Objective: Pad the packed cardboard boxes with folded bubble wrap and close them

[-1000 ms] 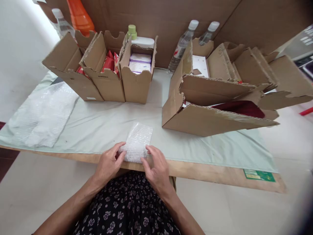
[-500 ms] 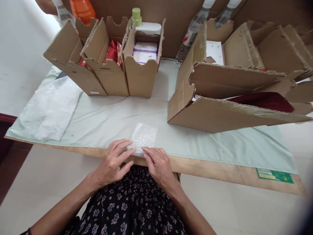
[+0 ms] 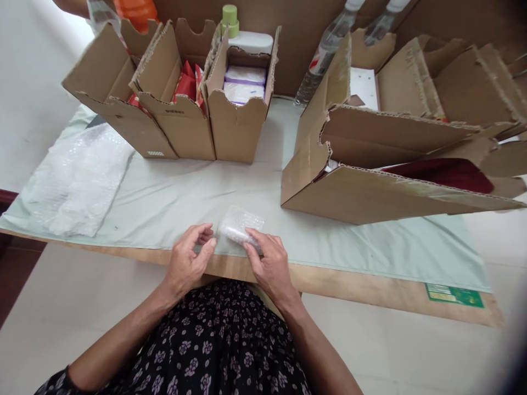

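**Your right grip (image 3: 270, 262) is clamped on the small bubble-wrap piece (image 3: 236, 222); your left grip (image 3: 187, 257) stands apart from it**

You are at a counter (image 3: 329, 278) with a pale green cloth (image 3: 177, 192) over most of it and its wooden near edge bare. On the right stands the big open cardboard box (image 3: 349, 192), with dark red material inside its near compartment. To the left, three narrower cardboard boxes (image 3: 234, 134) stand side by side; the rightmost holds white-and-purple packs (image 3: 244, 85). A larger bubble-wrap sheet (image 3: 82, 181) lies at the far left of the cloth, well apart from your hands.

The small piece rests on the cloth in front of you, between your hands and near the counter's front edge. Half a second ago it lay flatter, with your left fingers at its left side; now those fingers are off it, just beside its left edge, thumb and forefinger parted with nothing between them. Your right thumb and fingers pinch its near right corner, and its near side looks raised. In effect, your right hand alone now controls the piece, while the left is free to take a fresh hold. Glare and your fingers cover part of that near side, so you can't tell whether the plastic is folded double or has something inside.
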{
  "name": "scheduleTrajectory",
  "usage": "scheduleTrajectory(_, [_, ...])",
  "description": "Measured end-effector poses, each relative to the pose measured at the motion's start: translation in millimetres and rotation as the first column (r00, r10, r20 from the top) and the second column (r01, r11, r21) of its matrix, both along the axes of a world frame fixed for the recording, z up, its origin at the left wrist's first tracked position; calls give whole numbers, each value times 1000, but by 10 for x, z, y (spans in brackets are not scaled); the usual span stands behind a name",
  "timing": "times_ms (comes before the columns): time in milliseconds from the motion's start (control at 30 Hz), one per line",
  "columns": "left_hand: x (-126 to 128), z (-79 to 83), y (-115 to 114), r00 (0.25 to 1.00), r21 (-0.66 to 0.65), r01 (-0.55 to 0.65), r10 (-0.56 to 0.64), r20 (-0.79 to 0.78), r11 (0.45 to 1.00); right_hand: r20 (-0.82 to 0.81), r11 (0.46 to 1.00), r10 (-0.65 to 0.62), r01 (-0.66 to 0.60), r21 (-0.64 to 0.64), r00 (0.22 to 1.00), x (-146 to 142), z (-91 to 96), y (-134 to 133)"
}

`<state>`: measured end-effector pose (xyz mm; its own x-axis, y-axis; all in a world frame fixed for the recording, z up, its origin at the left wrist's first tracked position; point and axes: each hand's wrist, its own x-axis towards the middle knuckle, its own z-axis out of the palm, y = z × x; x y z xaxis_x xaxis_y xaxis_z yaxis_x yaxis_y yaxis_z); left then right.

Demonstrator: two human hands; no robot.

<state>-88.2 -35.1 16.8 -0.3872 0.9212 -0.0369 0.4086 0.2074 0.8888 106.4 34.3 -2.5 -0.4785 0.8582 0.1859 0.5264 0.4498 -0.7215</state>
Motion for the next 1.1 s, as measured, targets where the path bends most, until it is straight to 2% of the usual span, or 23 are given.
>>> scheduleTrajectory(33, [37, 12, -41, 986, -33, -8, 13, 164, 999, -62, 995, -23, 17, -101, 998, -3, 25, 5])
scheduleTrajectory(100, [119, 12, -76, 895, -69, 37, -3, 447, 997, -147, 959, 17, -58, -277, 989, 3, 105, -13])
scheduleTrajectory(133, [158, 7, -72, 840, -68, 63, -16, 542, 996, -171, 943, 57, -109, -315, 984, 17, 151, -30])
scheduleTrajectory(200, [222, 4, -41, 781, -64, 71, -16, 624, 995, -163, 956, 79, -121, -269, 984, 78, 236, -67])
scheduleTrajectory(267, [266, 29, -5, 805, -77, 78, -17, 593, 994, -112, 988, 10, -27, -152, 994, 180, 299, -91])
scheduleTrajectory(333, [305, 77, 20, 850, -81, 158, -93, 518, 984, -80, 994, -8, -1, -106, 997, 306, 348, -88])
scheduleTrajectory(433, [371, 135, 44, 861, -6, 321, -289, 418, 947, -55, 981, 127, -133, -140, 990, 515, 463, -20])
scheduleTrajectory(533, [415, 106, 67, 850, 123, 389, -407, 334, 913, -22, 983, 183, -183, -3, 983, 818, 757, 133])
scheduleTrajectory(600, [436, 33, 89, 870, 150, 376, -404, 283, 914, -51, 983, 105, -96, 154, 993, 1093, 1077, 266])
scheduleTrajectory(700, [537, -90, 141, 887, 102, 345, -360, 290, 933, -183, 929, -139, 192, 315, 973, 1455, 1559, 463])
scheduleTrajectory(767, [665, -135, 189, 873, 102, 360, -373, 313, 927, -156, 907, -187, 232, 352, 970, 1535, 1706, 576])
scheduleTrajectory(833, [781, -136, 239, 879, 147, 350, -378, 289, 925, -41, 938, -98, 106, 330, 994, 1469, 1644, 656])
scheduleTrajectory(900, [827, -95, 281, 902, 194, 329, -368, 225, 924, 38, 962, 8, -18, 272, 999, 1322, 1440, 681])
scheduleTrajectory(1000, [803, 27, 314, 894, 214, 386, -422, 154, 897, 54, 960, 18, -33, 277, 998, 1103, 1166, 630])
scheduleTrajectory(1067, [816, 121, 332, 860, 201, 464, -493, 133, 863, 77, 938, 26, -51, 343, 997, 983, 1134, 581])
scheduleTrajectory(1100, [841, 160, 346, 861, 189, 463, -490, 137, 866, 101, 923, 51, -86, 374, 994, 925, 1163, 565])
